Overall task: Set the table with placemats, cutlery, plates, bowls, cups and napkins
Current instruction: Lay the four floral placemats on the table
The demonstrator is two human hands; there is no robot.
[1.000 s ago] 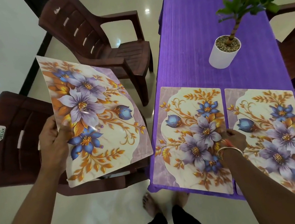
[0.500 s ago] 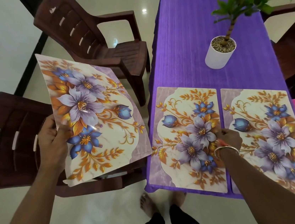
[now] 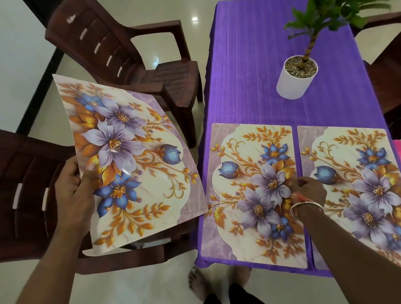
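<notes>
The right hand [image 3: 309, 191] stays on the left mat [image 3: 241, 222], at its right edge just beside the right mat [image 3: 366, 194], as 1 second ago. Its fingers are curled under; whether they pinch the edge cannot be told. The 2 mats lie flat, side by side, at the counter's [image 3: 246, 57] near end. The left hand [image 3: 73, 192] still pinches the 3rd mat [image 3: 131, 155], thumb on top, tilted above a chair [image 3: 11, 200], unmoved. Farther off on the counter stands a pot [image 3: 292, 85].

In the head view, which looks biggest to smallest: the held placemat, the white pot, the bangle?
1. held placemat, helped by being close to the camera
2. white pot
3. bangle
</notes>
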